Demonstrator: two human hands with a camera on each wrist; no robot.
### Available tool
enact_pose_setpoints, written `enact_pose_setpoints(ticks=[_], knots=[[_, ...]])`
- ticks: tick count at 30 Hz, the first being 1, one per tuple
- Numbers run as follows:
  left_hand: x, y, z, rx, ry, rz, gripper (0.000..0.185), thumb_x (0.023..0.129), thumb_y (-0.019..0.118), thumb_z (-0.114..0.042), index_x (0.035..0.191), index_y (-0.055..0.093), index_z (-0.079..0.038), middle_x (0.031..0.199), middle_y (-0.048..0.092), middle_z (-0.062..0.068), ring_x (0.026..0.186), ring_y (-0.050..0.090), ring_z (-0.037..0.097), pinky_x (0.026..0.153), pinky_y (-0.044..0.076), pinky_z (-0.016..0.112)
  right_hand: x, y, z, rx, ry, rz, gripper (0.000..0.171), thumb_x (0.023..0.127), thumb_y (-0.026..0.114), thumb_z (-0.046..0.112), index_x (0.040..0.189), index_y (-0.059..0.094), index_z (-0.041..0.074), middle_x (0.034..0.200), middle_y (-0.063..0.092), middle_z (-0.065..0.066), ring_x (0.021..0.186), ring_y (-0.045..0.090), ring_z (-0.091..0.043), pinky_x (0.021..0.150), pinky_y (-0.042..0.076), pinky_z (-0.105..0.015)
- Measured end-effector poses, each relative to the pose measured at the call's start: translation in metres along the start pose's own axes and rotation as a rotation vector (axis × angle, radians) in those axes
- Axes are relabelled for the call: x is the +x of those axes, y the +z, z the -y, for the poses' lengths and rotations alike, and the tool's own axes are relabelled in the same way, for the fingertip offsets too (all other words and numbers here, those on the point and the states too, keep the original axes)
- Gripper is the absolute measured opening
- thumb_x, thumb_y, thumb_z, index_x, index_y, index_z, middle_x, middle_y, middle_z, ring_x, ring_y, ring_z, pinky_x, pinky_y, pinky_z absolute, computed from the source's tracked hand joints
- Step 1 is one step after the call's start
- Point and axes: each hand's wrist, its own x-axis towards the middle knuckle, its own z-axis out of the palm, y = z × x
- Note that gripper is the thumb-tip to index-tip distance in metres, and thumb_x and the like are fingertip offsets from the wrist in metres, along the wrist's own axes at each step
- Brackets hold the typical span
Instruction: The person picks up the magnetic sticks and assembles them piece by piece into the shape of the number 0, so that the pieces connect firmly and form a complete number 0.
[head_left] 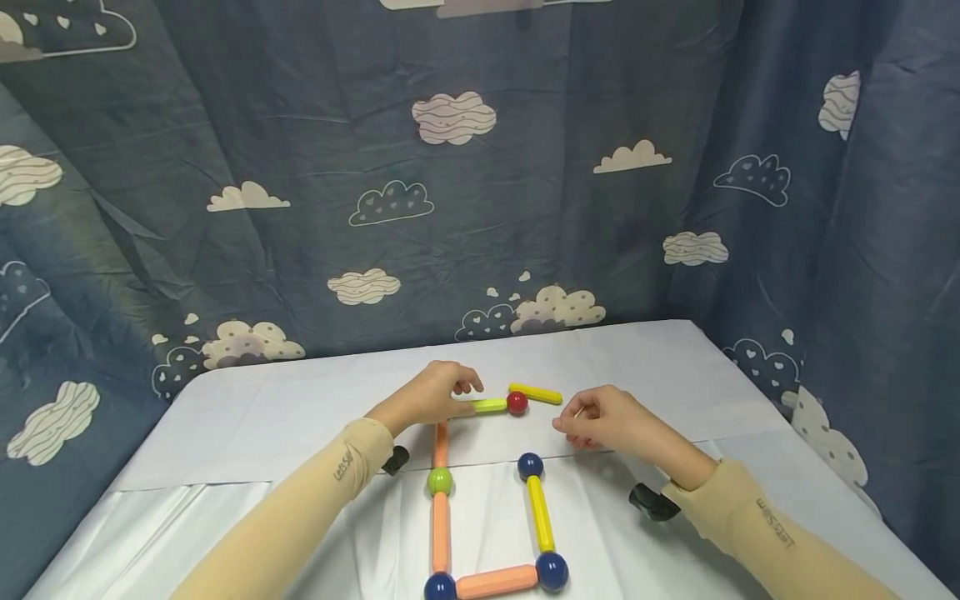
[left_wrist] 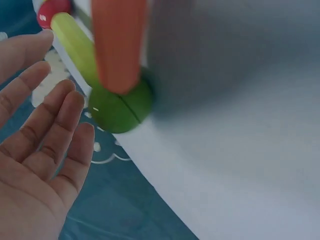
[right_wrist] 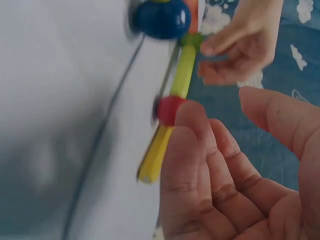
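Observation:
My left hand (head_left: pixel 435 392) hovers by the far end of the structure, fingers apart and holding nothing. In the left wrist view its fingertips are beside a yellow-green rod (left_wrist: pixel 75 45) joining a green ball (left_wrist: pixel 120 107) to a red ball (left_wrist: pixel 47 12). A yellow rod (head_left: pixel 536 393) extends from the red ball, its other end free. My right hand (head_left: pixel 611 421), fingers loosely bent around nothing, is right of the red ball. In the right wrist view its fingertips overlap the red ball (right_wrist: pixel 168 110). The far green ball is hidden behind my left hand in the head view.
Orange rods (head_left: pixel 440 533) and a lime ball (head_left: pixel 439 481) form the left side. Blue balls (head_left: pixel 552 572), a near orange rod (head_left: pixel 497 582) and another yellow rod (head_left: pixel 540 514) make the near and right sides. White cloth (head_left: pixel 300 433) covers the table; a cloud-patterned curtain (head_left: pixel 300 250) hangs behind.

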Motion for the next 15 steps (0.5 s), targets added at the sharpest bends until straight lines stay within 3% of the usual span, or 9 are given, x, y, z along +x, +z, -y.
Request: enact_pose_setpoints(ticks=[8,15], knots=[[0.001,0.004,0.014,-0.037,-0.049,0.032,0.03,0.092,0.084,-0.013,0.122,0.078,-0.012,0.114,0.079,0.008,0.11,0.073,0.022,0.101,0.059,0.042,0.028,-0.007,-0.001,-0.12,-0.056,-0.132,0.024,0.095,0.082,0.026,0.108,0.076,0.007,0.087,0.072,-0.004,0.077,0.062,-0.017,0.071,0.05,-0.03],[0.002,0.006,0.021,-0.067,-0.072,0.044,0.028,0.091,0.085,-0.012,0.118,0.08,-0.015,0.105,0.079,0.002,0.097,0.069,0.012,0.094,0.058,0.035,0.053,-0.005,-0.002,-0.258,-0.081,-0.168,0.03,0.095,0.082,0.023,0.117,0.076,0.003,0.1,0.074,-0.008,0.09,0.063,-0.021,0.086,0.058,-0.037]])
